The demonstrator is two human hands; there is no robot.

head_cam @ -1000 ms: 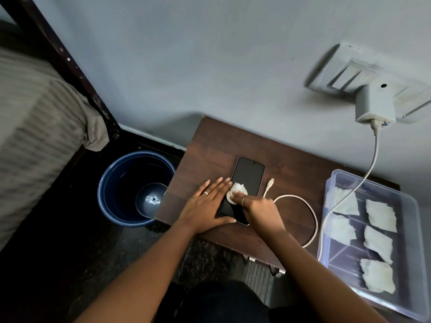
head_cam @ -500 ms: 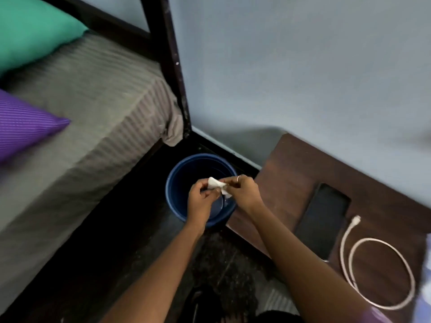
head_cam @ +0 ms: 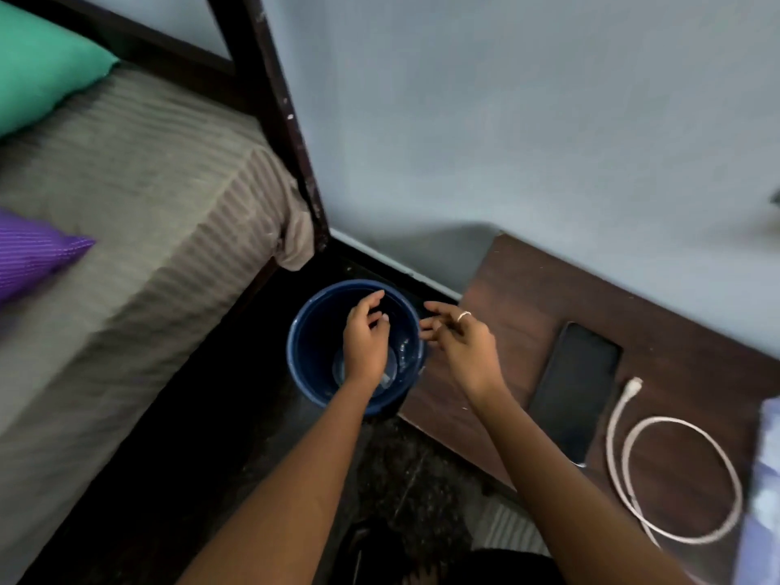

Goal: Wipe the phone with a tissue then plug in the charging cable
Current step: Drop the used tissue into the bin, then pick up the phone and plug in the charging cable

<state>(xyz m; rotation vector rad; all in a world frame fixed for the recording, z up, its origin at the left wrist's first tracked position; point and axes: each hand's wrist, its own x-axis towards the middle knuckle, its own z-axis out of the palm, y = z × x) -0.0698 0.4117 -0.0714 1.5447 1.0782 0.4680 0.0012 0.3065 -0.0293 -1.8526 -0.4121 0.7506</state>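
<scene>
A black phone [head_cam: 574, 388] lies face up on the dark wooden table [head_cam: 519, 297], untouched. To its right, a white charging cable [head_cam: 671, 475] curls in a loop, its loose plug [head_cam: 633, 386] beside the phone's upper corner. My left hand [head_cam: 365, 335] hovers over the blue bucket [head_cam: 308, 356] on the floor, fingers loosely spread and holding nothing. My right hand [head_cam: 460, 342], with a ring, is open at the bucket's right rim, also holding nothing. No tissue shows in either hand; a pale shape lies at the bucket's bottom, partly hidden by my left hand.
A bed [head_cam: 139, 213] with a striped grey cover, a green pillow [head_cam: 38, 73] and a purple pillow [head_cam: 29, 251] fills the left. Its dark post [head_cam: 287, 133] stands by the grey wall. A clear plastic box edge [head_cam: 764, 479] shows at the far right.
A second ago my right hand was wiping the phone with the tissue. Both hands then carried it over the bucket; now the tissue has left them and both are open.
</scene>
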